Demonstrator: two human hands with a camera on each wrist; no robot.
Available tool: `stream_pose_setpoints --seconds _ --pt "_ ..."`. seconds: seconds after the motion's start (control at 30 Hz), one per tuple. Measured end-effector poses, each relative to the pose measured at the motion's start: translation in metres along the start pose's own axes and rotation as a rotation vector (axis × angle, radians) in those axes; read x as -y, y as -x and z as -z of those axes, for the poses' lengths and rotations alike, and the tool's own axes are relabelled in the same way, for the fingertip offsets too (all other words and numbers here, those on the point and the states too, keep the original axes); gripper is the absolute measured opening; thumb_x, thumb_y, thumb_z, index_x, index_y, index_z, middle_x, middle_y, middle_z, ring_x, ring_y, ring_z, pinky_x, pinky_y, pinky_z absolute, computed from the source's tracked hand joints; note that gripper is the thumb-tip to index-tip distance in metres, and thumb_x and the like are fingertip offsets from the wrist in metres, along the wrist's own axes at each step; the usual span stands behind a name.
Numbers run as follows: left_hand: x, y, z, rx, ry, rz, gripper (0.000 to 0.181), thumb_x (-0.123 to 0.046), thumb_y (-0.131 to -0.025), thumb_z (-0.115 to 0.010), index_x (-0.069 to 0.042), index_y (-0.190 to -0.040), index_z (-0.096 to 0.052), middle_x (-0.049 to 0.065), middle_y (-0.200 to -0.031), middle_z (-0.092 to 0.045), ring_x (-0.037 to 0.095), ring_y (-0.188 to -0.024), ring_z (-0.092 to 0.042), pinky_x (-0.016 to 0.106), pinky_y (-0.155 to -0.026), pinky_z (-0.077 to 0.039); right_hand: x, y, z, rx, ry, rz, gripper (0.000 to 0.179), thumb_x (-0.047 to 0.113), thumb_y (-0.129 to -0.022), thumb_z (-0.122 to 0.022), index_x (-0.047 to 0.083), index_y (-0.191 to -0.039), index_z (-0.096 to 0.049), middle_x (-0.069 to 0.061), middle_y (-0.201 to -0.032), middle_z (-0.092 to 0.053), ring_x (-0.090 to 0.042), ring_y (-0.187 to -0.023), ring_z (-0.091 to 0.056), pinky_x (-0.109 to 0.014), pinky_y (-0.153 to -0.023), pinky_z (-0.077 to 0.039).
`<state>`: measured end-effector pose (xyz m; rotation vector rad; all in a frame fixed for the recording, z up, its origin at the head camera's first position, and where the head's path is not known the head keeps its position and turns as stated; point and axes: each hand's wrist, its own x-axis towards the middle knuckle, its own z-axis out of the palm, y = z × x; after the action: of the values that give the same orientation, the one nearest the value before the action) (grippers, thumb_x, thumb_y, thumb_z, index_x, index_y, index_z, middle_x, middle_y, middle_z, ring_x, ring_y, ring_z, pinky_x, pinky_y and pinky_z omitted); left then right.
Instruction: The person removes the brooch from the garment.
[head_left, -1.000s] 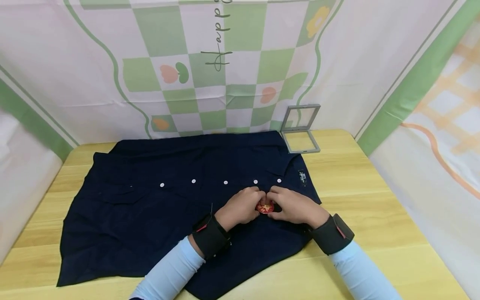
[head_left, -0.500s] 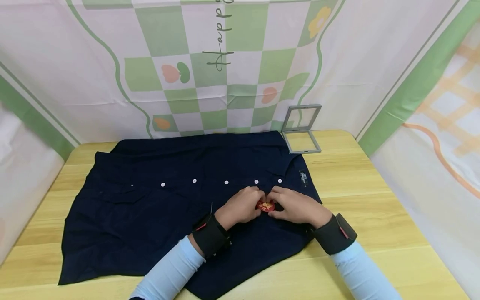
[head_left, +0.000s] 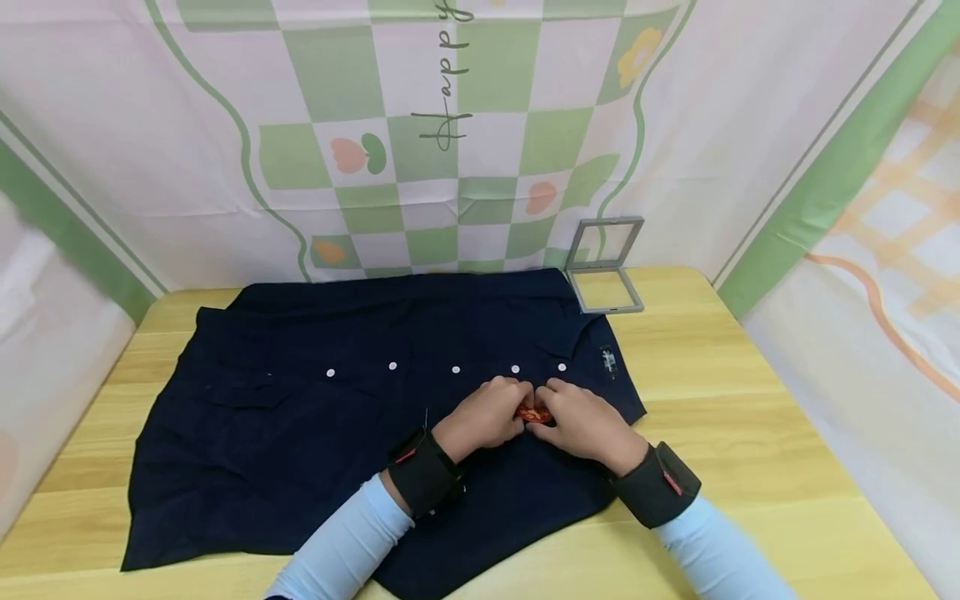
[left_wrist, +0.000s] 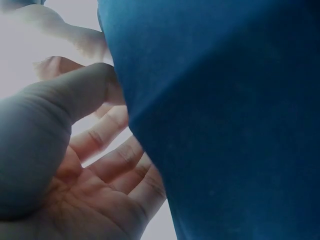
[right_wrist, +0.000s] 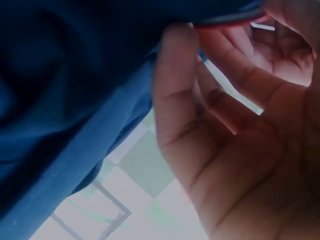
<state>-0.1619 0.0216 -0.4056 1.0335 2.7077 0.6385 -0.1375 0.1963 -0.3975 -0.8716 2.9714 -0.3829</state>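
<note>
A dark navy button-up shirt (head_left: 300, 450) lies spread on the table, its white buttons in a row across it. Near its collar end, a small round red badge (head_left: 533, 413) with a yellowish pattern shows between both hands. My left hand (head_left: 487, 414) pinches the badge's left side, and my right hand (head_left: 585, 421) grips its right side with thumb and fingers. In the right wrist view the badge (right_wrist: 232, 23) appears edge-on, thin and red-rimmed, against the cloth. Shirt fabric (left_wrist: 225, 125) covers the left fingertips in the left wrist view.
A grey frame-like case (head_left: 606, 287) stands opened at the back right, its lower half overlapping the shirt's edge. Bare wooden tabletop (head_left: 720, 400) shows to the right. A patterned cloth (head_left: 420, 167) hangs behind the table.
The badge has tilted, so less of its face shows between the fingers. My right wrist has swung slightly inward and lower. The head view has shifted a little.
</note>
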Motion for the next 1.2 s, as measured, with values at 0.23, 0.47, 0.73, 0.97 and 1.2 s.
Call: stream_pose_setpoints --seconds 0.23,0.47,0.73,0.97,1.2 --pt "0.0 0.0 -0.004 -0.025 -0.048 -0.011 0.015 -0.001 -0.087 -0.07 -0.012 -0.095 -0.065 0.002 -0.092 -0.064 0.011 -0.08 -0.062 0.016 -0.064 -0.046 0.001 0.0 -0.004 -0.001 -0.002 0.051 0.02 0.014 -0.085 -0.077 0.009 -0.082 -0.057 -0.001 -0.078 -0.047 -0.008 -0.062 -0.041 -0.02 -0.056 -0.036" --pt "0.0 0.0 -0.004 -0.021 -0.044 0.007 0.016 -0.001 -0.086 -0.07 -0.011 -0.098 -0.065 0.003 -0.094 -0.064 0.012 -0.082 -0.062 0.016 -0.064 -0.045 -0.003 -0.001 -0.003 0.031 0.006 0.061 0.018 0.013 -0.084 -0.077 0.007 -0.089 -0.061 -0.002 -0.082 -0.049 -0.008 -0.065 -0.045 -0.02 -0.058 -0.041" --pt "0.0 0.002 -0.003 -0.034 -0.092 0.008 0.007 -0.009 -0.086 -0.072 -0.012 -0.092 -0.069 0.001 -0.086 -0.061 0.008 -0.072 -0.053 0.018 -0.062 -0.041 -0.007 -0.001 -0.003 0.004 0.019 0.126 0.019 0.017 -0.082 -0.079 0.01 -0.089 -0.062 0.002 -0.083 -0.053 -0.007 -0.071 -0.049 -0.021 -0.063 -0.044" --pt "0.001 0.002 -0.002 -0.051 -0.124 -0.027 0.003 -0.011 -0.088 -0.072 -0.012 -0.089 -0.069 0.001 -0.081 -0.061 0.008 -0.068 -0.05 0.018 -0.06 -0.038 -0.002 -0.002 -0.006 -0.013 0.052 0.046 0.02 0.024 -0.083 -0.078 0.011 -0.087 -0.063 0.002 -0.078 -0.051 -0.007 -0.065 -0.044 -0.021 -0.056 -0.037" --pt "0.001 0.002 -0.002 -0.054 -0.16 -0.021 0.004 -0.012 -0.09 -0.069 -0.011 -0.086 -0.068 0.001 -0.08 -0.06 0.009 -0.067 -0.052 0.018 -0.058 -0.037 0.006 -0.005 -0.011 -0.083 0.155 0.011 0.021 0.022 -0.08 -0.08 0.009 -0.084 -0.064 0.0 -0.074 -0.055 -0.012 -0.063 -0.048 -0.025 -0.053 -0.04"
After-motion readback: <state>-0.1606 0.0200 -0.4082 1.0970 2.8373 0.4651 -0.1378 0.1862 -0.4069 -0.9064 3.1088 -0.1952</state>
